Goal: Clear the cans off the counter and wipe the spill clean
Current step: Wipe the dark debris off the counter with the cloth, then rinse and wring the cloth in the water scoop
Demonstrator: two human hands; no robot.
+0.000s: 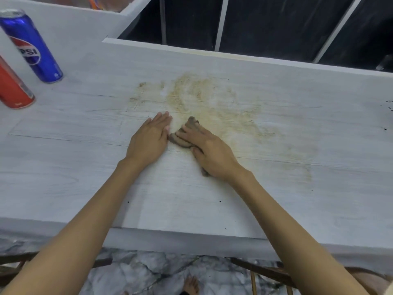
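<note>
A: What does the spill (214, 107) look like?

B: It is a big yellow-brown smear, thin and streaky, in the middle of the pale grey counter (63, 158).

A: And the cloth (185, 135)?

B: Brown and bunched up, at the near edge of the smear. The right hand (209, 151) presses flat on it, its grip loose, fingers spread over the cloth. The left hand (150, 139) lies open and flat on the counter just beside, holding nothing.

A: The cans?

B: A blue Pepsi can (32, 46) and a red can (12, 88) stand at the far left.
</note>
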